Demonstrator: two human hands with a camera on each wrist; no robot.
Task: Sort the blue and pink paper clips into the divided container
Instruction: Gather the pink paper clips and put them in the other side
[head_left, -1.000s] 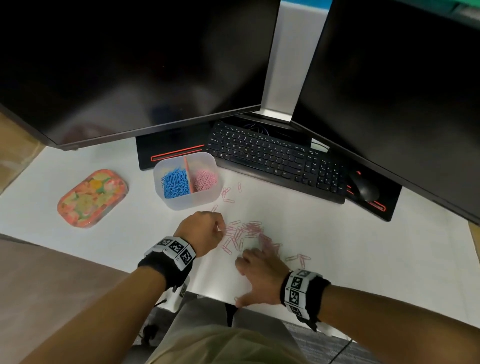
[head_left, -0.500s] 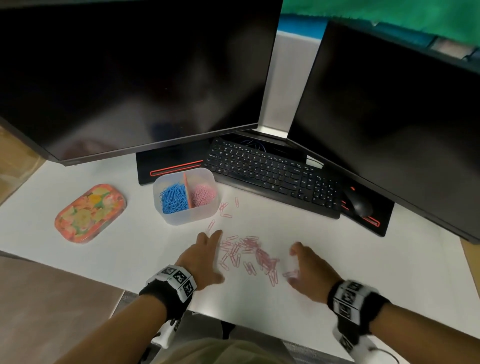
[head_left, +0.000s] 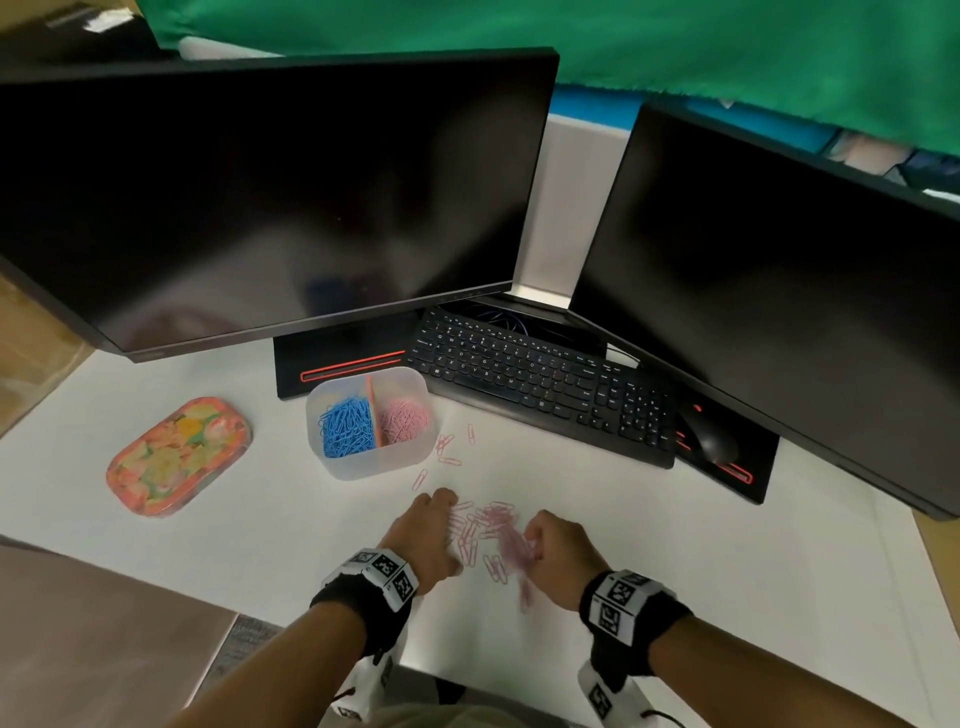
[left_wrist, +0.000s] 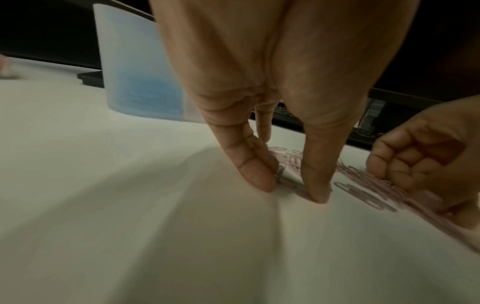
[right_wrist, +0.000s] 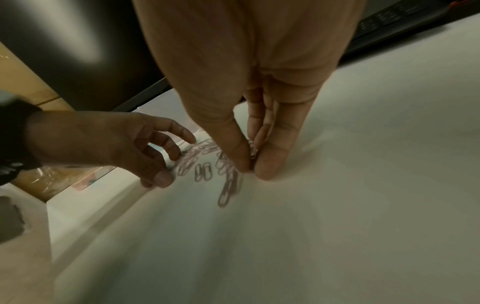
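A translucent divided container (head_left: 363, 467) stands behind my hands, with blue paper clips (head_left: 345, 428) in its left half and pink paper clips (head_left: 404, 420) in its right half. A loose pile of pink clips (head_left: 485, 522) lies on the white desk between both hands. My left hand (head_left: 426, 535) is at the pile's left edge, its fairly straight fingertips (left_wrist: 259, 181) pressing on clips. My right hand (head_left: 540, 545) is at the pile's right edge. In the right wrist view its thumb and fingers (right_wrist: 240, 162) pinch several pink clips. A few stray pink clips (head_left: 449, 460) lie near the container.
A black keyboard (head_left: 540, 379) and mouse (head_left: 711, 441) lie behind the pile, under two dark monitors (head_left: 270, 197). A floral tin (head_left: 176, 457) sits at the left. The desk's front edge (head_left: 322, 605) runs just below my wrists.
My right hand has swung back in from the right and curled onto the pile, bunching the clips tighter. The left hand stays at the pile's left side. The head view has tilted upward.
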